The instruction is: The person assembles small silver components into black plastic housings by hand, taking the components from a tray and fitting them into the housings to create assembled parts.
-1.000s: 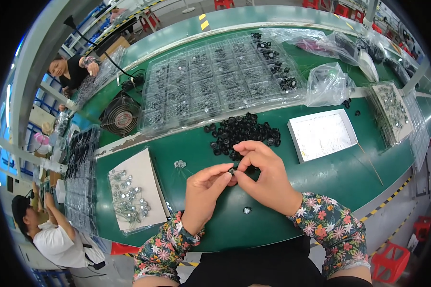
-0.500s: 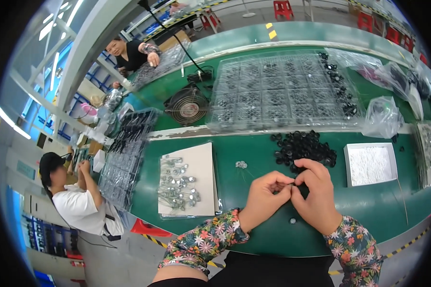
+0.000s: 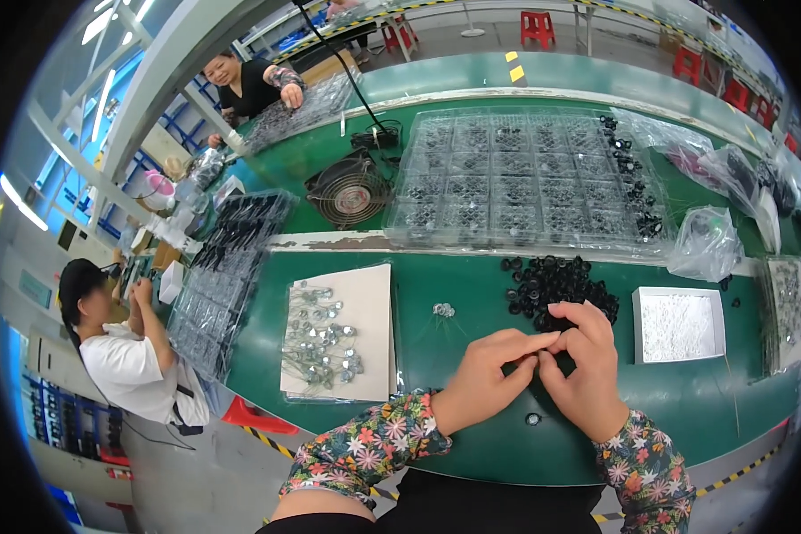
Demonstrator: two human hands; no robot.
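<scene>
My left hand [image 3: 482,372] and my right hand [image 3: 587,381] meet over the green bench, thumbs and index fingers pinched together. Whatever lies between the fingertips is too small or hidden to name. Just beyond them is a heap of black ring-shaped parts [image 3: 568,283]. One small round silvery part [image 3: 532,419] lies below the hands, near the bench edge. To their left sits a little cluster of shiny pieces with thin wires [image 3: 443,310]. Farther left, a pale card [image 3: 369,303] bears rows of similar silvery parts with wire leads [image 3: 325,343].
A white box [image 3: 638,329] of small white pieces stands at right, beside a thin wire [image 3: 730,396]. Behind a raised ledge are a clear compartment tray [image 3: 529,233], a fan [image 3: 351,194] and plastic bags [image 3: 707,238]. Two people work at left, one nearer [image 3: 129,374], one farther [image 3: 240,96].
My fingers have shifted slightly, the left index finger now stretched farther toward the right hand. The whole view has moved a little; the parts on the bench keep their places.
</scene>
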